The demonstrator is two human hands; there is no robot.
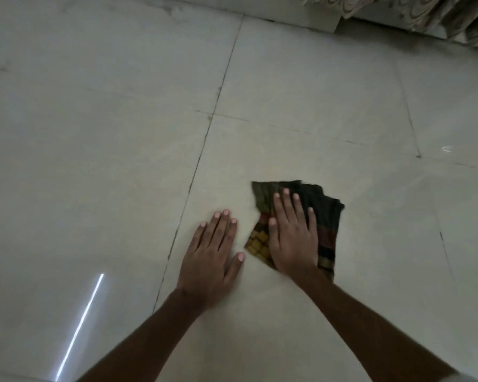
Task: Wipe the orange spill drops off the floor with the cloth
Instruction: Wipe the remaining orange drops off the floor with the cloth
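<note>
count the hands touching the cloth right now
1. The right hand lies flat on the dark checked cloth, fingers spread. The left hand rests palm-down on the bare floor tile beside it, apart from the cloth. No orange drops show; some may be hidden under the cloth.

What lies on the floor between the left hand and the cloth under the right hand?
Nothing: in the head view, only a narrow strip of bare pale tile floor separates the left hand from the cloth under the right hand.
</note>
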